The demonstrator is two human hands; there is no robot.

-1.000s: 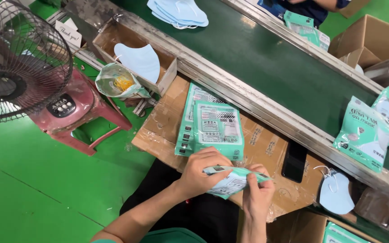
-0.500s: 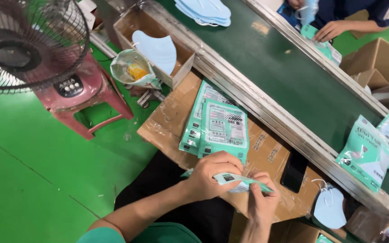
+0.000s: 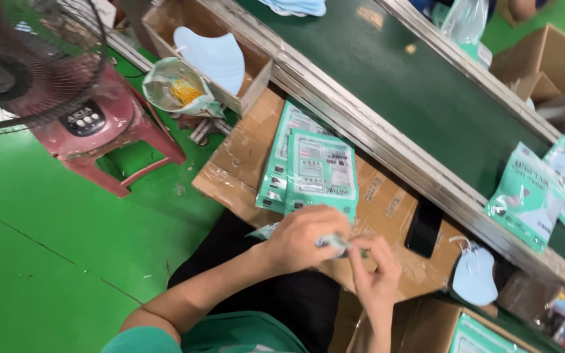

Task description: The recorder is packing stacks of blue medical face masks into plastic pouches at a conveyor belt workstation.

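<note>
Gripping a teal packet (image 3: pixel 335 242) between them, the left hand (image 3: pixel 305 238) and right hand (image 3: pixel 375 269) worked at the desk's (image 3: pixel 387 196) near edge, just below a stack of packets (image 3: pixel 312 171).

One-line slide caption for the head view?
Both hands, left hand and right hand, pinch a teal packet above stacked packets.

I see my green short-sleeved shirt, forearms bare, no gloves on left hand (image 3: pixel 308 236) or right hand (image 3: pixel 375 274); dark trousers below.
</note>
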